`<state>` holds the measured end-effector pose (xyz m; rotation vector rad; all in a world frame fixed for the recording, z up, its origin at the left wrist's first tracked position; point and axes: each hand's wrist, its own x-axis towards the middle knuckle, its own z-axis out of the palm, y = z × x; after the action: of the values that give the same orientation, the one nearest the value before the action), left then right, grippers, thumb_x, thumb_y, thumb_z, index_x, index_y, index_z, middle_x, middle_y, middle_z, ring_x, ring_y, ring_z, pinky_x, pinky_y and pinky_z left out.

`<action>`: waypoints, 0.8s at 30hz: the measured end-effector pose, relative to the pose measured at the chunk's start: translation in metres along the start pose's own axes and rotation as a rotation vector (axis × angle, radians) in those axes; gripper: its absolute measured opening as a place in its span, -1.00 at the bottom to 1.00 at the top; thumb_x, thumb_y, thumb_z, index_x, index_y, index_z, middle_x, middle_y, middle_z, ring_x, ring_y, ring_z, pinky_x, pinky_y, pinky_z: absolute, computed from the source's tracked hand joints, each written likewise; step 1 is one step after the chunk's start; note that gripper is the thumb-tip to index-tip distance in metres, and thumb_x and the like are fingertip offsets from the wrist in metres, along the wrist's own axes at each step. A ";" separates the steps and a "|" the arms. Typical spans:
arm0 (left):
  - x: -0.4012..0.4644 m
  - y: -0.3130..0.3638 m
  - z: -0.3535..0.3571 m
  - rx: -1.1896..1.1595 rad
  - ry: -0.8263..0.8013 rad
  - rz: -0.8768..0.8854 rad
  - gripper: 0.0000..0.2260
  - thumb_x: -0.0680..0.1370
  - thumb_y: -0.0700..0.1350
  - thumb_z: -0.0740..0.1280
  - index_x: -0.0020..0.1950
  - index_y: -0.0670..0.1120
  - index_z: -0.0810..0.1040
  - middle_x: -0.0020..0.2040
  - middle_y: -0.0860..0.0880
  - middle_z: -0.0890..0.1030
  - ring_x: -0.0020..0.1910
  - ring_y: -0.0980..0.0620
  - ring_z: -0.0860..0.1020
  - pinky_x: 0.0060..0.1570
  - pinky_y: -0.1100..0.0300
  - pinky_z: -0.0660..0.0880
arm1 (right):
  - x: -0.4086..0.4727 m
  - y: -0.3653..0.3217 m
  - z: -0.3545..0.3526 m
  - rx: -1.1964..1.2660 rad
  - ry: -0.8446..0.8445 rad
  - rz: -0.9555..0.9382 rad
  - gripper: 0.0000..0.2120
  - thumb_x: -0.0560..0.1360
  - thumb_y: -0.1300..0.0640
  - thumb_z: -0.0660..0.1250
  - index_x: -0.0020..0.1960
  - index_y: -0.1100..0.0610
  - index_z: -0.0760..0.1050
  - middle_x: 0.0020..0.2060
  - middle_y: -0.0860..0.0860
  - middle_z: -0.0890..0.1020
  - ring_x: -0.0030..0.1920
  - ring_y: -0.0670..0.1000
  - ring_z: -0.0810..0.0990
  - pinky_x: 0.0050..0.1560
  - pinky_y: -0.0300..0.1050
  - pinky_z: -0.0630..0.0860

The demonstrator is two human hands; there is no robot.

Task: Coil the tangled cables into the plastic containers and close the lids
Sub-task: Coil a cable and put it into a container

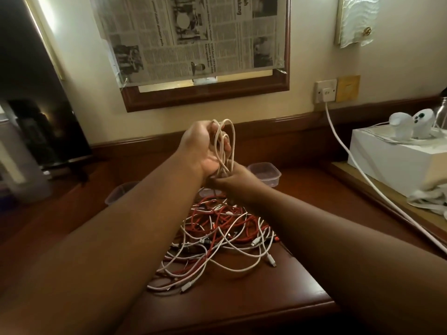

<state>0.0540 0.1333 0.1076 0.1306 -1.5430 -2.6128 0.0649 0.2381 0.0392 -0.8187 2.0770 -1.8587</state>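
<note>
Your two forearms reach out over a dark wooden tabletop [242,308], above a tangled pile of red and white cables [217,240] that sprawls from near the front edge toward the middle. Past the pile, your hands meet in the air above the tabletop. Your left hand [203,148] is raised with the palm turned toward you, and loops of a white cable [226,146] run up across the palm and over its curled fingers. Your right hand [232,180] sits just below, pinching the bottom of those same loops near the left wrist; the lower strands trail down toward the pile.

Behind your hands stand the plastic containers: one clear container with a lid on [264,176] to the right, and another clear container [118,194] to the left, partly hidden by your left forearm. What looks like the rim of a third shows under your wrists, though it is mostly covered.

Toward the tabletop's right edge, a white box [391,165] carries two white rounded devices [411,125]. A thick white power cord [358,170] runs from a wall socket [325,91] down across the right side. On the wall beyond the far edge, a newspaper sheet [193,35] covers a wood-framed mirror [208,95].
</note>
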 end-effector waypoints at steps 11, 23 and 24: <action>-0.018 -0.019 -0.054 0.564 -0.116 0.172 -0.73 0.62 0.07 0.24 0.21 -0.03 0.58 0.09 -0.12 0.61 0.07 -0.06 0.57 0.03 0.01 0.53 | 0.012 -0.027 -0.007 0.204 0.334 0.065 -0.74 0.67 0.04 0.16 -0.11 0.16 0.46 -0.27 0.04 0.53 -0.33 -0.06 0.48 -0.34 -0.21 0.46; 0.010 -0.045 -0.110 0.703 0.251 0.090 -0.87 0.63 -0.18 0.26 -0.08 -0.12 0.55 -0.20 -0.17 0.52 -0.45 0.05 0.35 -0.42 0.19 0.28 | 0.025 -0.024 -0.027 0.124 0.390 0.009 -0.76 0.65 -0.02 0.19 -0.14 0.07 0.39 -0.44 -0.04 0.39 -0.48 -0.07 0.35 -0.41 -0.10 0.37; 0.013 -0.039 -0.103 0.669 0.272 0.107 -0.89 0.61 -0.23 0.26 -0.06 -0.10 0.56 -0.22 -0.15 0.53 -0.48 0.07 0.32 -0.45 0.21 0.26 | 0.023 -0.021 -0.025 -0.023 0.376 0.013 -0.78 0.64 -0.03 0.22 -0.12 0.06 0.41 -0.40 -0.02 0.42 -0.44 -0.05 0.37 -0.38 -0.07 0.40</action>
<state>0.0526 0.0603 0.0237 0.4168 -2.1585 -1.8075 0.0383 0.2454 0.0679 -0.4851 2.3130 -2.1184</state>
